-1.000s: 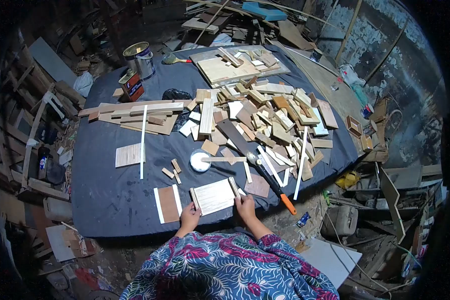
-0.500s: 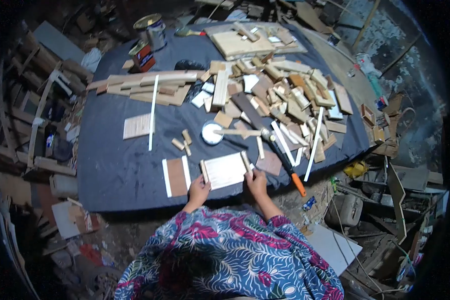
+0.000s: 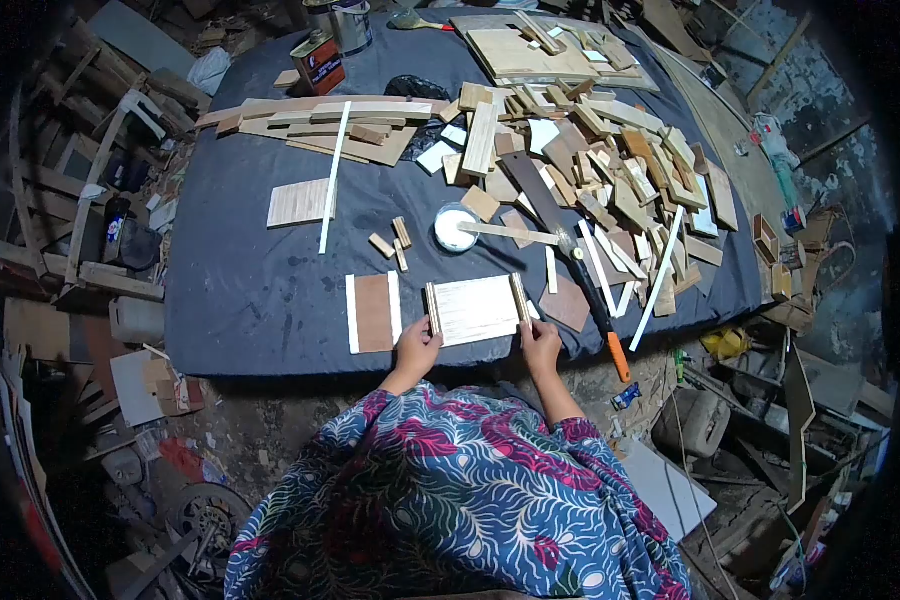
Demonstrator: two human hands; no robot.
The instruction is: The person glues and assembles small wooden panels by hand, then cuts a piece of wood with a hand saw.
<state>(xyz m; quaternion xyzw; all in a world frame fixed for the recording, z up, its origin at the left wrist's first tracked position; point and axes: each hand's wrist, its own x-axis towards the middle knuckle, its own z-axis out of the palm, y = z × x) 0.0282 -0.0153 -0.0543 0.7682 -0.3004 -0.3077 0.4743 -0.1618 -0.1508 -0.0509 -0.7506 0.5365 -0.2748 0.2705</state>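
A pale wooden panel (image 3: 478, 309) with a raised wooden strip along each side lies at the table's front edge. My left hand (image 3: 417, 345) is closed on its left side, at the lower end of the left strip (image 3: 432, 309). On the opposite side my right hand (image 3: 541, 348) grips near the bottom of the right strip (image 3: 521, 300). Just left of my left hand lies a brown panel (image 3: 374, 313) with white edge strips. Beyond the pale panel, a flat wooden stick (image 3: 510, 233) rests across a tub of white paste (image 3: 455, 228).
Several small wood blocks (image 3: 400, 233) lie left of the tub. A handsaw with an orange-tipped handle (image 3: 618, 357) overhangs the front edge at right. Wood offcuts (image 3: 610, 170) are heaped behind it. Cans (image 3: 317, 66) stand at the far left of the dark-covered table (image 3: 240, 290).
The view has shifted, so the table's contents appear farther right and mostly higher. Both hands keep hold of the panel's sides, with little change in their grip.
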